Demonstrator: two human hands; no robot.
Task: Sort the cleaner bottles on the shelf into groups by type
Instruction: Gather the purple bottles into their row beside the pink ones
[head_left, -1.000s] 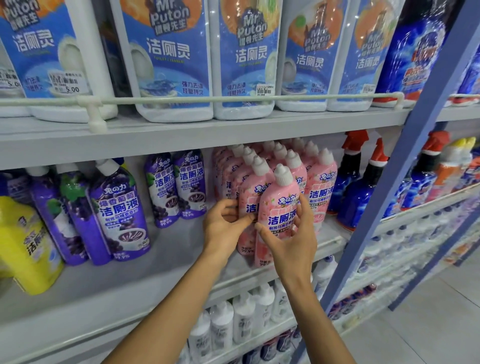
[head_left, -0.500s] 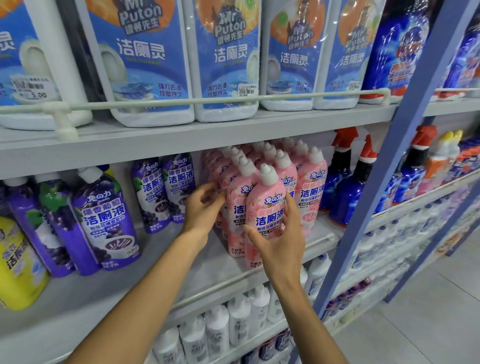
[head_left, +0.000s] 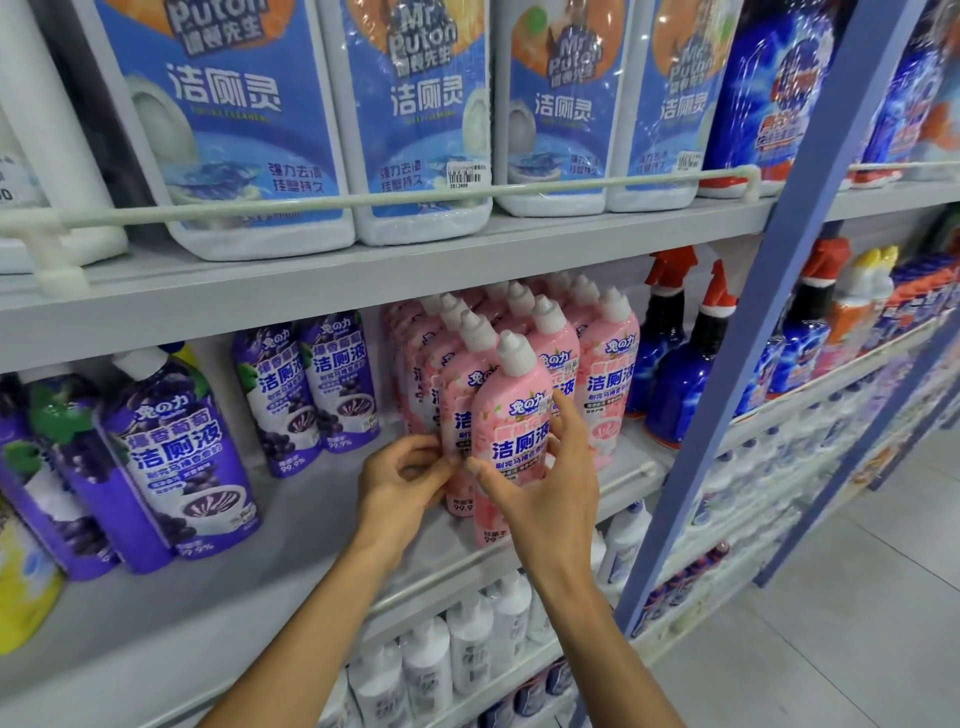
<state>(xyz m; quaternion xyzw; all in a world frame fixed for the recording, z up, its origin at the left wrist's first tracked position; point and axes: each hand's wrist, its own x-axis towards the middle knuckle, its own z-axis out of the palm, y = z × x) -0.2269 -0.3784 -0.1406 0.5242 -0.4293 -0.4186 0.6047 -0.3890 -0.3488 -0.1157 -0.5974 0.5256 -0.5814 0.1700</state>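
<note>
A cluster of several pink cleaner bottles stands on the middle shelf (head_left: 322, 519). My right hand (head_left: 545, 488) grips the front pink bottle (head_left: 514, 431), thumb across its left side and fingers round its right side. My left hand (head_left: 400, 483) sits just left of it, its curled fingertips touching the lower part of the second pink bottle (head_left: 460, 447). Purple cleaner bottles (head_left: 182, 457) lean at the left of the same shelf, with two more purple bottles (head_left: 311, 389) standing further back.
A yellow bottle (head_left: 21, 587) sits at the far left edge. Blue spray bottles with red triggers (head_left: 685, 374) stand right of the pink group. Large blue-labelled white jugs (head_left: 415, 119) fill the upper shelf behind a rail. White bottles (head_left: 467, 644) line the shelf below. A blue upright post (head_left: 753, 332) divides the shelving.
My left hand came down from the upper side of the pink group to the lower part of the second bottle. My right hand stays round the front pink bottle.
</note>
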